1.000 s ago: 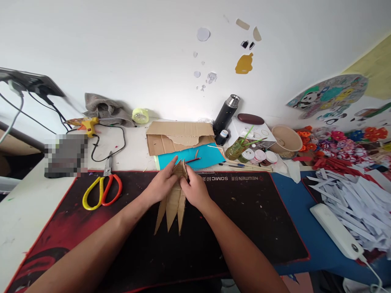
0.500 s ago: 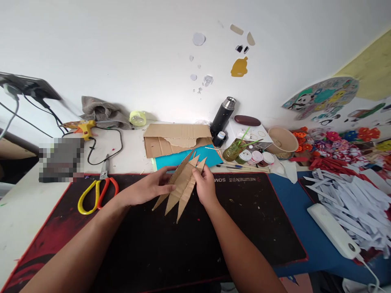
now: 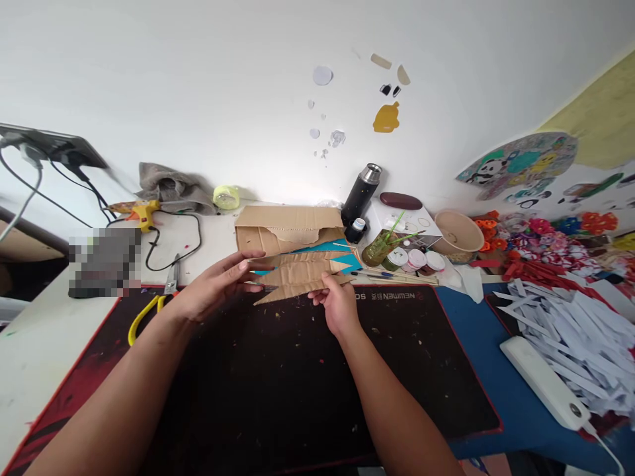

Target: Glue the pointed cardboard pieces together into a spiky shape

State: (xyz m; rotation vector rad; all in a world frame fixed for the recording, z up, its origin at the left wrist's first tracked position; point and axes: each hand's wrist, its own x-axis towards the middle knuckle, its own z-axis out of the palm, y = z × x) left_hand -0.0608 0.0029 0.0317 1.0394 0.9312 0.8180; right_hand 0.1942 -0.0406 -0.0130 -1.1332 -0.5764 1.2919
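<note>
A zigzag-cut piece of cardboard, with pointed tips at both ends, is held up just above the dark mat. My right hand pinches its right part, thumb on top and fingers beneath. My left hand is at its left end, the thumb by a pointed tip and other fingers partly hidden behind the piece. Scissors with yellow and red handles lie left of it, partly covered by my left forearm.
Behind the mat lie a folded cardboard sheet and blue paper. A black thermos, paint jars and a bowl stand back right. A glue gun sits left; white paper strips are heaped right.
The cardboard piece has turned from a steep slant to nearly level, its points now facing left and right. My left hand has shifted left, to its end, and the forearm covers more of the scissors.
</note>
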